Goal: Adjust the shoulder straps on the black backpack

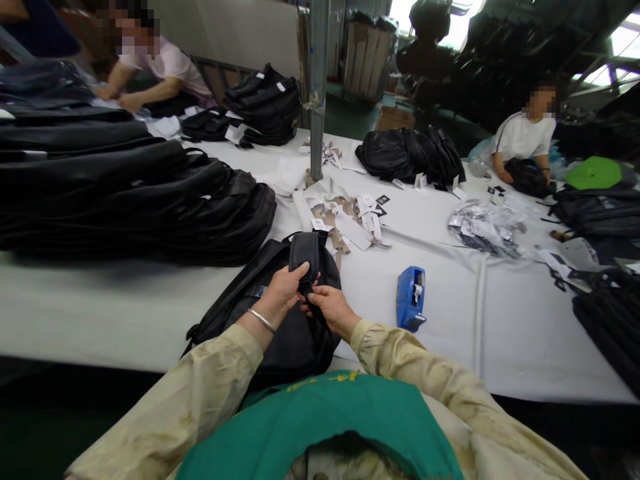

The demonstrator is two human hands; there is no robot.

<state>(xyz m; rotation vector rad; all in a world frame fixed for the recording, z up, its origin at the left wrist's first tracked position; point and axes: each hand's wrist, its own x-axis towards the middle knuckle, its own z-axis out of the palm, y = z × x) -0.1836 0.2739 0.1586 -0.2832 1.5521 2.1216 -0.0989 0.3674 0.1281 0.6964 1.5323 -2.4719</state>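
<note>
Pinching padded strap of black leather-look backpack: left hand, right hand, both gripping.

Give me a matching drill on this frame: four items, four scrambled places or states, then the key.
Items:
1. tape dispenser
2. backpack
3. stack of black bags
4. paper tags

Places or states:
A. piled high at the table's left side
B. scattered loose near the metal pole
C. blue, standing alone to the right of the hands
D. strap gripped by left hand and right hand

Pairs: 1-C, 2-D, 3-A, 4-B
</note>
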